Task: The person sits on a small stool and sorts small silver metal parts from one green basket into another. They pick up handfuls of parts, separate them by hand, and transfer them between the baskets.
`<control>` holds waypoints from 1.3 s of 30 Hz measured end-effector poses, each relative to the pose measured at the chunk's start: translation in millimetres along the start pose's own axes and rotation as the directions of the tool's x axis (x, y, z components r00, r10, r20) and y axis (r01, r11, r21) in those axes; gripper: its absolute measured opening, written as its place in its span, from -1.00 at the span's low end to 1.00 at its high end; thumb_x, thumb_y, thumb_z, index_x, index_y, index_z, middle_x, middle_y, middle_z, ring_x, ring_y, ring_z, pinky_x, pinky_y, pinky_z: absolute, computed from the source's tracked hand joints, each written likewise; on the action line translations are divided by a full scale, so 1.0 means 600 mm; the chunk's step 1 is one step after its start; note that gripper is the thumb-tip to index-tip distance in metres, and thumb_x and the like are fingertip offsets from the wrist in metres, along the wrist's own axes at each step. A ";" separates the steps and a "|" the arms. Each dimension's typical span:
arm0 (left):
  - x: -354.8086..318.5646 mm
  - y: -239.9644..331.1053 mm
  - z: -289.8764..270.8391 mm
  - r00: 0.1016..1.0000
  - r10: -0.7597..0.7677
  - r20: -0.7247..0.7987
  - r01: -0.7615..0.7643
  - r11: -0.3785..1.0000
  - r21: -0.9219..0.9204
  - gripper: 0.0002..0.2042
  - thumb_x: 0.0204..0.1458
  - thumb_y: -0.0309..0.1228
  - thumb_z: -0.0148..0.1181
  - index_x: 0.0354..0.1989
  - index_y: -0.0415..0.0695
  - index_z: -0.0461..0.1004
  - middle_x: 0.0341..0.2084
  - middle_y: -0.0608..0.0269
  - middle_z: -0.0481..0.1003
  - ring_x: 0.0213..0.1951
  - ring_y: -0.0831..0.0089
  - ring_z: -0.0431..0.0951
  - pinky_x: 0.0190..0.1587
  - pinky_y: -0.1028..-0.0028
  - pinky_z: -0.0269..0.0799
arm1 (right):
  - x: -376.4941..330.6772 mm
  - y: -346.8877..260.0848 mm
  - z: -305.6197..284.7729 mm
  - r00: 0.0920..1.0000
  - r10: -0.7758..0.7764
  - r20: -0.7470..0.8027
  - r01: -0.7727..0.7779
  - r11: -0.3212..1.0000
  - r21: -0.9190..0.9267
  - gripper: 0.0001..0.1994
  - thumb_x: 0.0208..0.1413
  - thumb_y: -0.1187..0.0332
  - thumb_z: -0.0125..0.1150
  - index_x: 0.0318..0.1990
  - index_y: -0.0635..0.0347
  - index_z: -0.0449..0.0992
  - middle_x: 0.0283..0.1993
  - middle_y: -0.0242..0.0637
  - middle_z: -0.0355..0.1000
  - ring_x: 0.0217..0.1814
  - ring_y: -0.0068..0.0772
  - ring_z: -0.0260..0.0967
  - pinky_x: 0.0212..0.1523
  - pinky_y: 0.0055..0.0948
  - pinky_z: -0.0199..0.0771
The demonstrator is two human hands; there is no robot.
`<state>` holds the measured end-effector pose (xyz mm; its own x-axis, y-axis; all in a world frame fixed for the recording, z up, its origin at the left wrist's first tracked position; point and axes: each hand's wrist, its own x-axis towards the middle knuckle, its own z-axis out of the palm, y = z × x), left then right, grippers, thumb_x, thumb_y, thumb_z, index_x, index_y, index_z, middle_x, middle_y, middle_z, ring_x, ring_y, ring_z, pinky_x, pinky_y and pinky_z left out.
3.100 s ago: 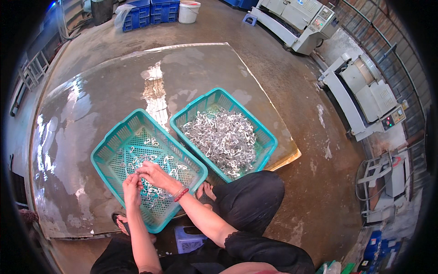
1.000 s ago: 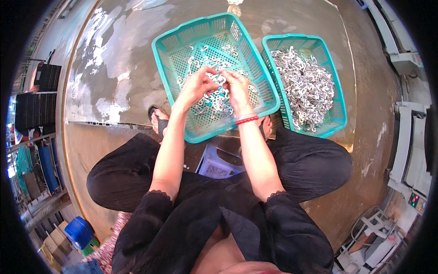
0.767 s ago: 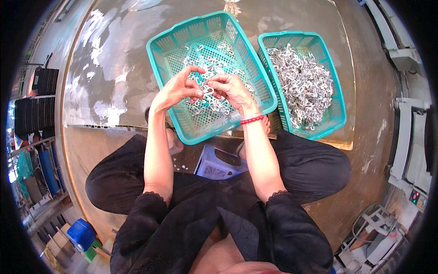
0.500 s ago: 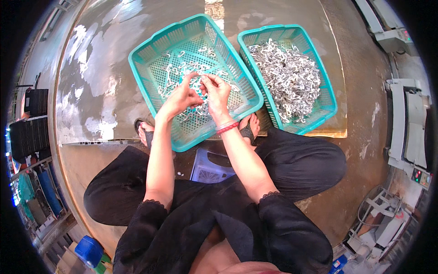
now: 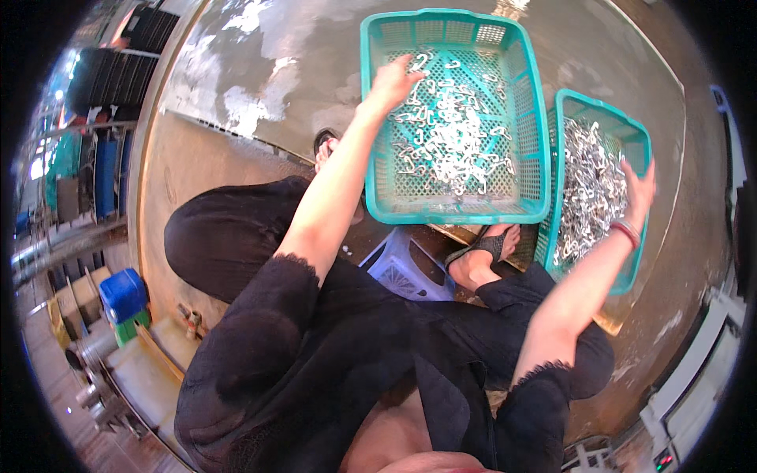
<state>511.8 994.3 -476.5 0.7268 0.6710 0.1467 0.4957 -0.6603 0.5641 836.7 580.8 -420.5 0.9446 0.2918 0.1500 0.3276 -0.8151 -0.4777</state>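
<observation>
Two green plastic baskets stand side by side on the floor in front of me. In the left basket [image 5: 534,118] lies a loose scatter of small, pale metal hook-shaped pieces [image 5: 457,142]. A dense heap of similar metal pieces [image 5: 587,189] fills much of the right basket [image 5: 563,106]. My left hand [image 5: 393,85] is over the left basket's left side, thumb and forefinger apart, close to a few hooks at the far left corner. At the right basket's right rim is my right hand [image 5: 640,193], thumb inside and the other fingers over the edge, closed on it.
A small blue plastic stool [image 5: 406,268] stands between my legs, close to the left basket. My sandalled foot [image 5: 477,264] is just in front of the baskets. Blue and green containers [image 5: 124,296] stand at the lower left, and a pale machine [image 5: 702,370] at the right.
My hands have parted from above the left basket: the left to its left side, the right across to the right basket's rim. The view has turned, so both baskets appear farther right.
</observation>
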 end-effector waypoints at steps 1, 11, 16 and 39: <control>-0.002 -0.004 0.024 0.991 -0.084 0.109 0.076 0.995 0.071 -0.38 -0.17 -0.15 0.25 0.07 -0.16 0.23 -0.10 -0.01 0.38 -0.10 0.10 0.41 -0.06 0.25 0.35 | 0.011 0.061 -0.004 0.961 0.206 0.186 -0.187 0.976 -0.113 -0.01 -0.46 -0.01 0.44 0.25 -0.04 0.06 0.12 0.04 0.23 0.19 -0.05 0.16 0.16 -0.16 0.11; -0.217 0.115 0.207 0.842 0.210 0.497 -0.379 0.886 0.266 -0.43 -0.15 -0.34 0.22 0.12 0.13 0.21 0.22 -0.01 -0.07 0.20 -0.17 -0.05 -0.07 -0.23 0.21 | -0.132 0.217 0.071 0.931 0.243 0.272 -0.125 0.913 -0.388 -0.09 -0.30 0.38 0.38 0.25 -0.31 -0.03 0.12 0.09 0.17 0.20 0.10 0.07 0.17 -0.06 0.07; -0.228 0.104 0.194 0.789 0.169 0.590 -0.276 0.956 0.095 -0.81 -0.08 -0.40 0.06 -0.27 -0.12 0.42 -0.22 -0.05 0.36 -0.16 0.04 0.39 -0.25 0.14 0.41 | -0.143 0.255 0.052 0.960 0.272 -0.064 -0.275 0.960 -0.053 -0.49 -0.19 0.42 0.28 0.01 0.17 0.30 -0.10 0.03 0.34 -0.28 -0.05 0.44 -0.49 -0.29 0.51; -0.001 0.037 0.226 0.923 0.090 0.374 -0.171 0.967 0.189 -0.68 -0.17 -0.45 0.16 -0.16 -0.12 0.39 -0.30 0.02 0.42 -0.13 0.05 0.41 -0.13 0.19 0.37 | 0.068 -0.071 -0.197 0.818 -0.343 0.462 -0.476 0.050 0.878 -0.40 -0.05 0.25 0.10 0.12 0.43 0.15 0.13 0.08 0.18 0.14 0.01 0.16 -0.46 -0.46 0.37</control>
<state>587.1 933.2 -574.4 0.8933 0.4337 -0.1179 0.4451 -0.8170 0.3666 863.2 568.4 -291.4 0.6520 0.7497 -0.1136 -0.4478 0.2598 -0.8555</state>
